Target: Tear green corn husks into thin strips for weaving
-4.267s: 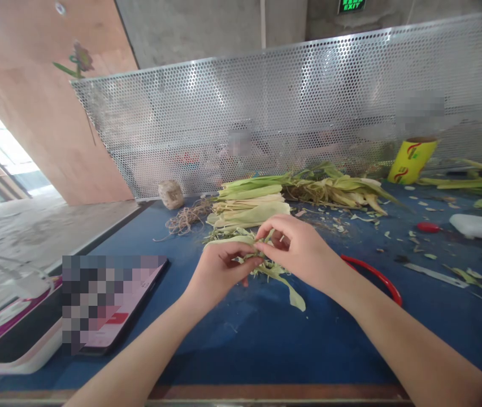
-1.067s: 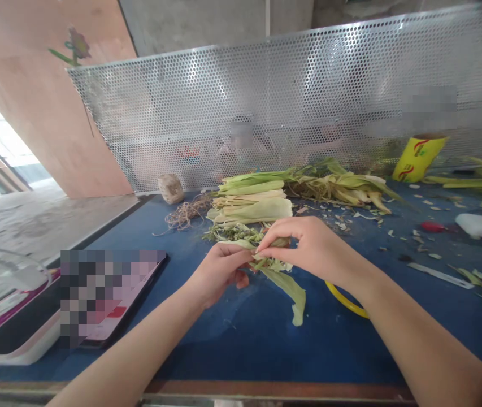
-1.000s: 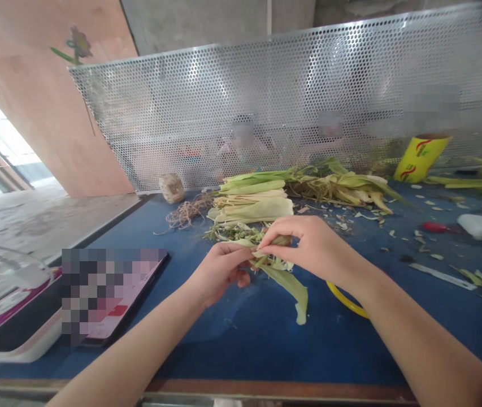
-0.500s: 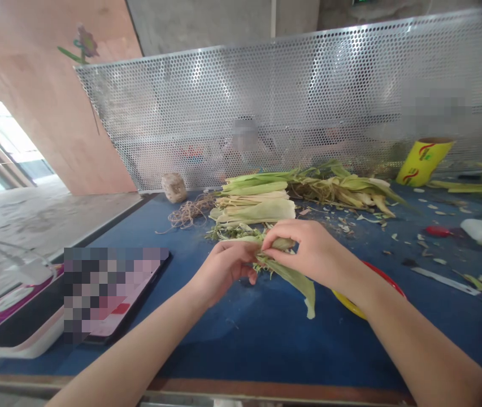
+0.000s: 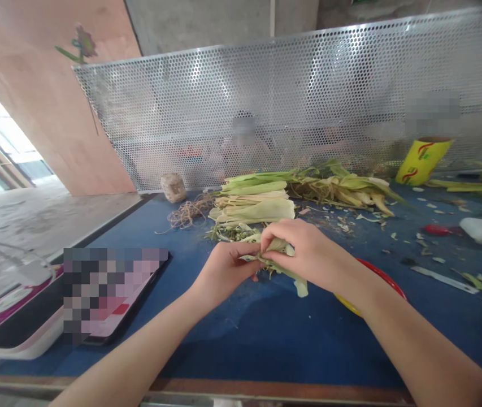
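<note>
— Since half a second ago, what has shifted in the head view?
— Both hands have drawn the husk strip in tighter; its loose end hung lower before and now sits shorter, just under the right hand.
— How do the hands stand?
— Together. The left hand pinches the strip's left end, and the right hand's fingers are folded over its middle, above the blue table.
— What lies around them?
— Just behind is a stack of husks, with a tangle of twine to its left. A red-and-yellow ring shows beneath the right wrist. A phone rests well to the left, and a yellow roll stands far right by the perforated screen.
</note>
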{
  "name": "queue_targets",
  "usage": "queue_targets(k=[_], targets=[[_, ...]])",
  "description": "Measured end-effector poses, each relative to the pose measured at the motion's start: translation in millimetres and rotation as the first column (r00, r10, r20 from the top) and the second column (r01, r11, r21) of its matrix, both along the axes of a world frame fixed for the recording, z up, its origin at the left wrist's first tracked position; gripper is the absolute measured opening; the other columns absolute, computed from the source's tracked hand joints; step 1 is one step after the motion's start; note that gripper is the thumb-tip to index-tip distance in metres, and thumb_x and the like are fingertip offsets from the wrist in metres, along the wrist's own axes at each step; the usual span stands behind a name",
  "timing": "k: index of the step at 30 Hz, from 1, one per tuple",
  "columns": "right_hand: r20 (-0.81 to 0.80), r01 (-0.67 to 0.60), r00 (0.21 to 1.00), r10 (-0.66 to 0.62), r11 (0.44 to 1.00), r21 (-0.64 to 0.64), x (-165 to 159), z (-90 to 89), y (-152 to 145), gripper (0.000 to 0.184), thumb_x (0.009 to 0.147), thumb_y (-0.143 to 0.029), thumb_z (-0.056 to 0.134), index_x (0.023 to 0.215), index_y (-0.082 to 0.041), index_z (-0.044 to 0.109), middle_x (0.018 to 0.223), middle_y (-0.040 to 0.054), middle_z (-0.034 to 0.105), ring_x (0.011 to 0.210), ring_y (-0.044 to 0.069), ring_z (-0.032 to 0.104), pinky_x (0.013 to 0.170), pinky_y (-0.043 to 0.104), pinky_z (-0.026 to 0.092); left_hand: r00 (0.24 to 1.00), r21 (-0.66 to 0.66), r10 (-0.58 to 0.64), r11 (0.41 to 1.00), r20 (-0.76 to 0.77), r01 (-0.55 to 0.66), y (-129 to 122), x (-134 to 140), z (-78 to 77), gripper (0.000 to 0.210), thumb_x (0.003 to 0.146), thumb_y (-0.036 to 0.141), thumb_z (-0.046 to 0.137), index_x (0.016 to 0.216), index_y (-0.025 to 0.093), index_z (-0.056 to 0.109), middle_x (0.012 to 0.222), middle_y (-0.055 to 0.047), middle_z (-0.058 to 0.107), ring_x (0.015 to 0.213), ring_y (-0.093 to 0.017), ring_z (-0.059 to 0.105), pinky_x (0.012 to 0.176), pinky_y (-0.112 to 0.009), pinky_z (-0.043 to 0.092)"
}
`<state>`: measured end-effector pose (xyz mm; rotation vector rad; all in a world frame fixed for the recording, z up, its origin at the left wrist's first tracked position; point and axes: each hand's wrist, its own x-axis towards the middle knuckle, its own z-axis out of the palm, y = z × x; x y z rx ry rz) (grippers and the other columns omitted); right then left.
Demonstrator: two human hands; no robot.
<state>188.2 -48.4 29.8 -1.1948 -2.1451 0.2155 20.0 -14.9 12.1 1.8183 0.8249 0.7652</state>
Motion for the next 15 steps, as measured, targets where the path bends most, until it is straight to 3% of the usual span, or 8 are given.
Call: queue_targets(k=[5, 7, 9, 12, 15], targets=[[0.074, -0.017, 0.997, 0.013, 0.999, 0.051, 1.0, 2.6, -0.5, 0.005, 0.08, -0.028, 0.053, 0.084, -0.025, 0.057, 0.087, 0.0017, 0.057, 0.09, 0.018, 0.049, 0.083, 0.036, 0.034, 0.999, 0.03, 0.034, 0.999, 0.014, -0.035, -0.7, -1.2, 2.1, 0.013, 0.067, 0.012, 0.056, 0.07, 0.014, 0.068, 0.058, 0.003, 0.057, 0.049, -0.008, 0.05, 0.053, -0.02, 0.044], [0.022, -0.011, 1.0, 0.01, 0.999, 0.045, 5.1, 4.1, -0.4, 0.017, 0.082, -0.036, 0.05, 0.095, -0.028, 0.055, 0.101, 0.0033, 0.054, 0.1, 0.02, 0.045, 0.087, 0.037, 0.034, 0.997, 0.027, 0.065, 0.997, 0.032, -0.066, -0.8, -1.4, 4.9, 0.016, 0.067, 0.011, 0.054, 0.068, 0.014, 0.069, 0.053, 0.003, 0.056, 0.047, -0.008, 0.05, 0.053, -0.02, 0.044], [-0.058, 0.042, 0.998, -0.04, 0.999, 0.034, 11.4, 4.2, 1.1, 0.04, 0.078, -0.044, 0.053, 0.114, -0.029, 0.044, 0.12, 0.0049, 0.045, 0.111, 0.023, 0.038, 0.09, 0.039, 0.034, 0.995, 0.026, 0.096, 0.995, 0.041, -0.097, -1.3, -1.2, 7.8, 0.02, 0.066, 0.01, 0.052, 0.07, 0.015, 0.071, 0.052, 0.003, 0.057, 0.046, -0.008, 0.049, 0.053, -0.021, 0.044], [-0.065, 0.101, 0.992, -0.109, 0.989, -0.111, 20.7, 1.1, 6.0, 0.081, 0.062, -0.056, 0.063, 0.13, -0.028, 0.028, 0.129, 0.0084, 0.037, 0.115, 0.029, 0.035, 0.088, 0.043, 0.036, 0.992, 0.026, 0.119, 0.992, 0.037, -0.12, -2.8, -0.7, 10.7, 0.024, 0.064, 0.008, 0.052, 0.074, 0.016, 0.072, 0.056, 0.002, 0.061, 0.047, -0.009, 0.05, 0.053, -0.021, 0.044], [0.021, 0.043, 0.999, -0.039, 0.97, -0.241, 21.6, -1.9, 10.1, 0.078, 0.055, -0.063, 0.064, 0.123, -0.03, 0.042, 0.127, 0.0077, 0.041, 0.116, 0.032, 0.034, 0.089, 0.047, 0.034, 0.993, 0.022, 0.116, 0.993, 0.014, -0.116, -3.7, -0.9, 10.9, 0.025, 0.063, 0.009, 0.054, 0.077, 0.017, 0.073, 0.06, 0.002, 0.064, 0.047, -0.009, 0.051, 0.052, -0.021, 0.044]])
